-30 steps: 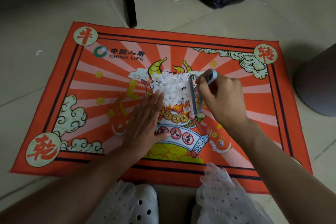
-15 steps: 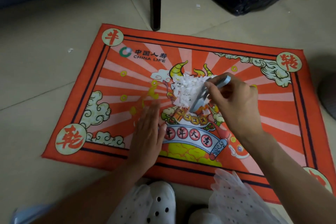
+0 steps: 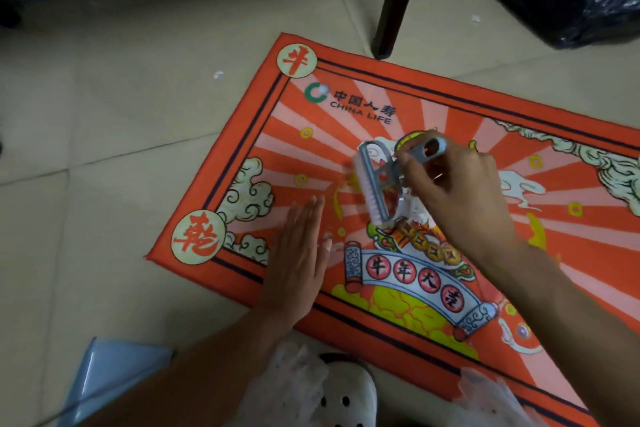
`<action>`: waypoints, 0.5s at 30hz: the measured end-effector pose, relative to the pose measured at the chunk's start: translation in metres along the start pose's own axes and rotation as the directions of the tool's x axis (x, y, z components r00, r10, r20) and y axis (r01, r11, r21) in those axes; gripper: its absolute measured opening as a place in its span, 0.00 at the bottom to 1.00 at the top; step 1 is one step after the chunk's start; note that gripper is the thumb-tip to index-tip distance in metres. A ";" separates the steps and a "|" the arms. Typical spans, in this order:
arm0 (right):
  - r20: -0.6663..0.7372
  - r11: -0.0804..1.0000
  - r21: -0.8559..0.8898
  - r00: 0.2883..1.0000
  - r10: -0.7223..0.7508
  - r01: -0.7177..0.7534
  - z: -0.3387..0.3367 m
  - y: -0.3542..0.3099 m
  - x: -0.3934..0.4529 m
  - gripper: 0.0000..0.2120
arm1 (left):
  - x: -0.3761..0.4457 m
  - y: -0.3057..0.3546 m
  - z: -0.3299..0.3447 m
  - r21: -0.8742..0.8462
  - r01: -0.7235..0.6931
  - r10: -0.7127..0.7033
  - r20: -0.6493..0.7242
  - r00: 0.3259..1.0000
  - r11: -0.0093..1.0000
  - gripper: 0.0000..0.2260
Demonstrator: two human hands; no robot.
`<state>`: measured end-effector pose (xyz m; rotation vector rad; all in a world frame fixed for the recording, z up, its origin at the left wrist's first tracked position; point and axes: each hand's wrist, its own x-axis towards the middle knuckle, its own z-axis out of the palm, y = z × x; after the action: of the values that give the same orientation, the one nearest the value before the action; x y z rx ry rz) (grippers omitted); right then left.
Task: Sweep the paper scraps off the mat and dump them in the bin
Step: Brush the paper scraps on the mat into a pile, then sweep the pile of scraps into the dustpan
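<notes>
Glossy tiles under woven mat (image 3: 433,107), right hand (image 3: 453,191) gripping bristly brush (image 3: 375,184)

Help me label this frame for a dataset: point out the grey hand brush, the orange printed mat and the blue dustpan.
Grey plastic hand brush (image 3: 375,189), head view, on its bristle head.
Orange printed fabric mat (image 3: 242,146), head view, on its left border.
Blue plastic dustpan (image 3: 110,371), head view, on its flat pan.
</notes>
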<state>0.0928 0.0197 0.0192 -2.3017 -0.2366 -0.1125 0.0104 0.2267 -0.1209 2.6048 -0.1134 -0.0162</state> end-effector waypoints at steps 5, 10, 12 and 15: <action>0.094 0.996 0.004 0.992 -0.088 0.088 0.028 -0.009 0.019 0.09 | -0.005 -0.018 -0.014 0.034 0.062 -0.061 -0.019 0.998 0.997 0.26; 0.156 0.989 0.064 0.977 -0.145 0.136 0.062 -0.023 0.027 0.14 | -0.022 -0.038 -0.031 0.010 0.155 -0.155 -0.043 0.987 0.988 0.26; 0.186 0.983 0.086 0.967 -0.177 0.163 0.078 -0.035 0.028 0.15 | -0.032 -0.050 -0.040 0.004 0.202 -0.202 -0.065 0.977 0.979 0.27; 0.233 0.973 0.131 0.948 -0.219 0.192 0.103 -0.055 0.026 0.15 | -0.055 -0.070 -0.052 0.028 0.294 -0.291 -0.089 0.953 0.955 0.28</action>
<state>0.1075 0.1359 -0.0062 -2.1763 -0.5975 0.0799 -0.0370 0.3175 -0.1122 2.6348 0.3070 -0.0100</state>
